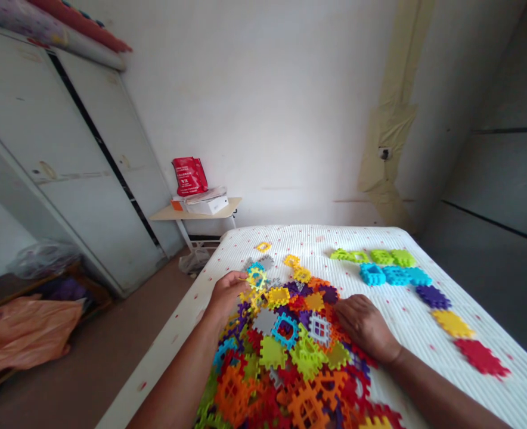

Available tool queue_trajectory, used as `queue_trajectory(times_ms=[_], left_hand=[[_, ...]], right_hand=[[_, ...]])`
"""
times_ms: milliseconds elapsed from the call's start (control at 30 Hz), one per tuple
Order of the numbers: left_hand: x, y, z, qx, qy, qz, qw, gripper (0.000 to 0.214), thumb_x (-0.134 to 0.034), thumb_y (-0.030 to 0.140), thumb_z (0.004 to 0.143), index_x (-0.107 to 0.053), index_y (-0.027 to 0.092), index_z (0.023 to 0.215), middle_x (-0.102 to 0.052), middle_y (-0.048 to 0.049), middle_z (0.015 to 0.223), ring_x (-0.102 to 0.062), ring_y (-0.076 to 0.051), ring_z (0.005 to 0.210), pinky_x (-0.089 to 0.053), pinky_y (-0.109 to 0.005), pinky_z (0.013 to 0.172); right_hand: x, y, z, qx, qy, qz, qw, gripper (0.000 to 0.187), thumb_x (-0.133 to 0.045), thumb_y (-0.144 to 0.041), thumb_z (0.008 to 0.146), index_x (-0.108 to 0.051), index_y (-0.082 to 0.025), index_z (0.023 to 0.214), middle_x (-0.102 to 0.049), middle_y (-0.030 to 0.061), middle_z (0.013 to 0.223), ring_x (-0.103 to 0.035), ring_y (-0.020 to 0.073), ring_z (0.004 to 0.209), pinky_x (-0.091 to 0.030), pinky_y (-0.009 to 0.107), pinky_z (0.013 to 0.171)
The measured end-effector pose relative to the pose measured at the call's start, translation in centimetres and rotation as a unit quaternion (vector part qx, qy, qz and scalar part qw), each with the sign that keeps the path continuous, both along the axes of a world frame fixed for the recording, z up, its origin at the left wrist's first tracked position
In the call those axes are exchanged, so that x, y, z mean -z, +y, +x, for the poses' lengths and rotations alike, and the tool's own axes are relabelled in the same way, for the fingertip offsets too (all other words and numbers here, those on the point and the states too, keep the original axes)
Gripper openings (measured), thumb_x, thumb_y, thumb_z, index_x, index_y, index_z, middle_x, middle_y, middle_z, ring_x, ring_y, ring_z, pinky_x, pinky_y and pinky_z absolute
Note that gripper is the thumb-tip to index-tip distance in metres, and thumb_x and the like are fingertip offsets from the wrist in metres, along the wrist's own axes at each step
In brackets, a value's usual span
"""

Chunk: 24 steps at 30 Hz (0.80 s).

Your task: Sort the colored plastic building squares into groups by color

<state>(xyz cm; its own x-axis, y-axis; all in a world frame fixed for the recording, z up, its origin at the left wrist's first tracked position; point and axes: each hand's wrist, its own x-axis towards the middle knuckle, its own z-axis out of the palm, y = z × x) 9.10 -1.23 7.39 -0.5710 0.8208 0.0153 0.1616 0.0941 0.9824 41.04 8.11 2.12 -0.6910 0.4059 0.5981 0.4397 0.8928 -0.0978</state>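
A heap of toothed plastic building tiles in many colours covers the near middle of the bed. At its far left edge, my left hand is closed in a pinch on a yellow tile with an open centre. My right hand rests at the heap's right side, its fingers curled together against the pieces. Its fingertips are hidden, so what they hold cannot be made out. Between the hands lie a grey tile, a blue window tile and a pale grey window tile.
Tiles sorted by colour lie along the bed's right side: green, blue, purple, yellow and red. A small table with a red bag stands beyond the bed, beside a cabinet.
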Motion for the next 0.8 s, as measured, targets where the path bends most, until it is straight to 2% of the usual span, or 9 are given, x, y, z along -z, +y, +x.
queue_trajectory(times_ms=[233,433,633,800], left_hand=[[-1.5,-0.2,2.1,0.041,-0.049,0.028,0.998,0.035,-0.069,0.037,0.055,-0.06,0.017,0.083,-0.061,0.0009,0.068,-0.057,-0.014,0.063,-0.041,-0.026,0.063],[-1.5,0.1,5.2,0.093,-0.09,0.021,0.991,0.033,-0.069,0.036,0.055,-0.06,0.016,0.079,-0.062,-0.0008,0.065,-0.058,-0.015,0.061,-0.043,-0.028,0.063],[-1.4,0.1,9.1,0.144,-0.049,-0.005,0.988,0.025,-0.067,0.034,0.057,-0.058,0.018,0.075,-0.064,0.0005,0.065,-0.057,-0.015,0.062,-0.042,-0.026,0.062],[-1.5,0.1,11.5,0.172,-0.027,-0.025,0.984,0.023,-0.065,0.036,0.056,-0.056,0.019,0.07,-0.061,0.0008,0.06,-0.054,-0.015,0.059,-0.04,-0.026,0.058]], right_hand=[[-0.1,0.1,-0.3,0.003,0.025,-0.022,0.999,0.03,-0.037,-0.027,0.093,-0.064,-0.018,0.089,-0.065,0.0075,0.074,-0.059,0.0172,0.072,-0.042,0.032,0.072],[-1.6,-0.7,-1.3,0.001,0.102,-0.086,0.991,0.024,-0.045,-0.033,0.09,-0.061,-0.02,0.103,-0.067,0.0088,0.093,-0.061,0.0205,0.088,-0.047,0.037,0.08],[-4.2,-3.8,-2.8,-0.023,0.118,-0.149,0.981,0.06,-0.063,-0.048,0.074,-0.049,-0.019,0.125,-0.055,0.0138,0.12,-0.053,0.0262,0.109,-0.047,0.041,0.089],[-4.9,-4.6,-3.2,0.0,0.097,-0.132,0.986,0.06,-0.064,-0.041,0.075,-0.047,-0.02,0.129,-0.055,0.014,0.119,-0.05,0.0278,0.109,-0.043,0.046,0.092]])
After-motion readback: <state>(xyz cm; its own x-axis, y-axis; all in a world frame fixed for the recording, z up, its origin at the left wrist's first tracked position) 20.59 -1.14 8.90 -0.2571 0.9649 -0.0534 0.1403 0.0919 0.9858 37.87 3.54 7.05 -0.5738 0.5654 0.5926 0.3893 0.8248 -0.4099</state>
